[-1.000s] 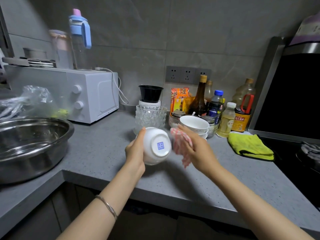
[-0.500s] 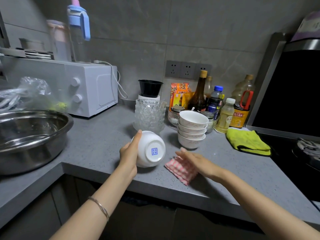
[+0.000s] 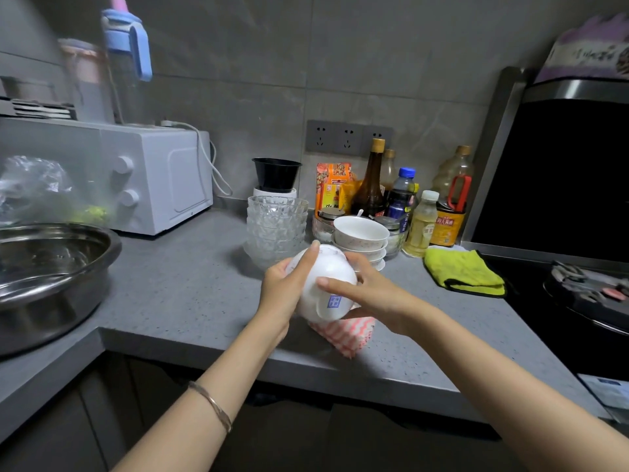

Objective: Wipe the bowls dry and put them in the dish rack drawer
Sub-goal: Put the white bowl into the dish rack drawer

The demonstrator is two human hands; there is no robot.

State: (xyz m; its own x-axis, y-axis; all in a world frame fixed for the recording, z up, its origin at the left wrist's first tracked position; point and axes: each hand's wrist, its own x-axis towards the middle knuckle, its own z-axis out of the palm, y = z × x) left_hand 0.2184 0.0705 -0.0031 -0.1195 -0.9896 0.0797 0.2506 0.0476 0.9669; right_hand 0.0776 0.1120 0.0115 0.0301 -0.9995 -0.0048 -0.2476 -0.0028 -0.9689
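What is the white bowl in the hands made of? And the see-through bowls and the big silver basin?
The white bowl looks like glazed ceramic: smooth, glossy, with a blue stamp on its base. The stacked clear bowls look like cut glass, transparent with a faceted pattern, though clear plastic is possible. The big basin looks like stainless steel: silvery with mirror-like reflections.

Grey counter [image 3: 177,294]: we list a pink-striped cloth [image 3: 347,335] beneath our hands, stacked glass bowls [image 3: 275,226] and white bowls [image 3: 360,240] just beyond them, yellow cloth [image 3: 463,272] right, steel basin [image 3: 51,274] left.
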